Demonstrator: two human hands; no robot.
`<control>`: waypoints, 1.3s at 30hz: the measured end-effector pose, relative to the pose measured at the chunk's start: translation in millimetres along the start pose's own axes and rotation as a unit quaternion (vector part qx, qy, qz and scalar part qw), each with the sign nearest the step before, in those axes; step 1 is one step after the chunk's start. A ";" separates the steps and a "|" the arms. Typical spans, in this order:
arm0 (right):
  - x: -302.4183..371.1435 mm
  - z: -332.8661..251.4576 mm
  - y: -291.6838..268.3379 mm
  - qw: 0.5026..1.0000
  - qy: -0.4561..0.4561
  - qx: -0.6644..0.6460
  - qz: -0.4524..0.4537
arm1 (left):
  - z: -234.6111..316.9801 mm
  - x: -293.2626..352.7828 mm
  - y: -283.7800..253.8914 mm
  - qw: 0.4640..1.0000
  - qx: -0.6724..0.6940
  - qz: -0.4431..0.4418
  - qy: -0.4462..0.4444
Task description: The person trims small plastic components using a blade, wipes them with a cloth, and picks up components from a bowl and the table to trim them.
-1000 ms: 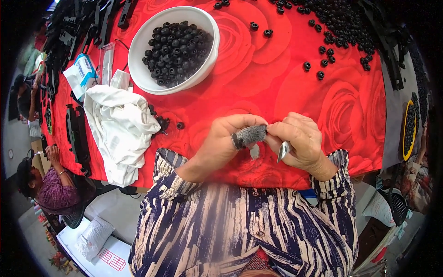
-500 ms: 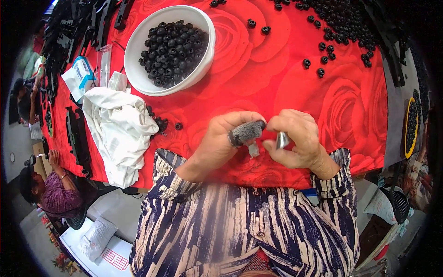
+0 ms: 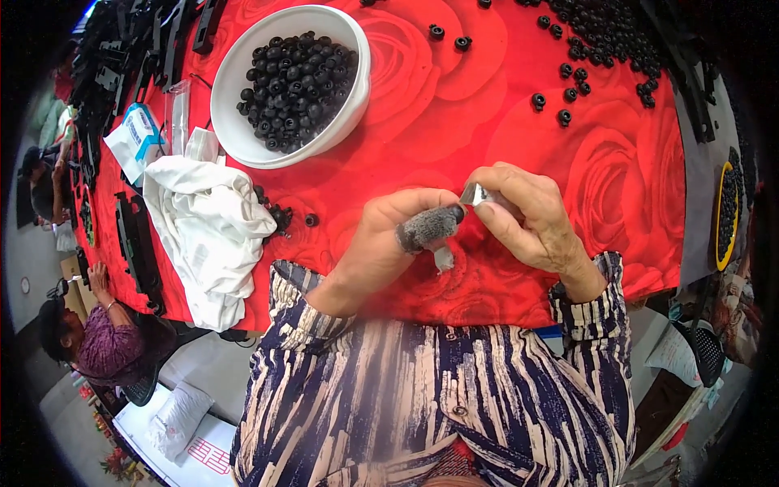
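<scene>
My left hand (image 3: pixel 369 243) pinches a small round black part (image 3: pixel 458 213) between thumb and forefinger tip. A grey knitted finger cover (image 3: pixel 426 230), with a loose whitish scrap below it, wraps that forefinger. In my right hand (image 3: pixel 535 215) is a small shiny metal blade (image 3: pixel 473 195), gripped by thumb and fingers. Its edge lies right by the black part; whether they touch I cannot tell. Beyond my hands stands a white bowl (image 3: pixel 362 105) heaped with similar black parts (image 3: pixel 296 89). My fingers mostly hide the held part.
Loose black parts (image 3: pixel 613 36) spread at the far right of the red tablecloth (image 3: pixel 422 146). A white cloth (image 3: pixel 207 235) lies left, near a blue-white packet (image 3: pixel 138 138). Long black pieces (image 3: pixel 134 243) line the left edge. Another person (image 3: pixel 101 341) sits at left.
My right hand has turned and risen, bringing the blade up to the black part. The left hand keeps its pinch, nearly still. The whole view has shifted slightly.
</scene>
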State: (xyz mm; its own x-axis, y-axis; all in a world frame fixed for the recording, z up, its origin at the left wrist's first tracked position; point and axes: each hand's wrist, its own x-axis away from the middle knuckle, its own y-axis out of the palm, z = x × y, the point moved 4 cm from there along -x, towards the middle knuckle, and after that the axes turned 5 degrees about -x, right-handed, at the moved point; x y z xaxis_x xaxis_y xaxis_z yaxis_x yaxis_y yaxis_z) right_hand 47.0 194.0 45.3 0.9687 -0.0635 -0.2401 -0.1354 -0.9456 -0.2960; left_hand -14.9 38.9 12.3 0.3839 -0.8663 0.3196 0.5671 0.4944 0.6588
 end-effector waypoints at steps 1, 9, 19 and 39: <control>-0.1 0.4 0.4 1.000 0.000 0.001 -0.002 | 0.0 -0.2 -0.2 1.000 0.002 -0.006 0.001; 0.2 -2.1 -0.5 0.999 0.020 0.018 -0.027 | 1.0 -0.9 2.6 1.000 -0.010 -0.006 -0.007; 0.7 -0.1 1.8 0.999 0.029 0.010 -0.036 | -1.6 -1.2 0.6 1.000 -0.021 0.005 -0.002; 1.9 -0.8 5.4 0.986 -0.103 0.042 -0.126 | -6.6 -1.6 1.6 0.991 0.090 -0.053 -0.081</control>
State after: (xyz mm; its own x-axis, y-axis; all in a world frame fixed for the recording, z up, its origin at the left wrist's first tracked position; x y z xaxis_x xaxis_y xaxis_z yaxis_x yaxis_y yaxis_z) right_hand 48.3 188.5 44.0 0.9123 0.2435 -0.3294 0.0779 -0.8926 -0.4440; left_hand -9.9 41.6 8.4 0.2000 -0.9197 0.3379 0.4532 0.3926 0.8003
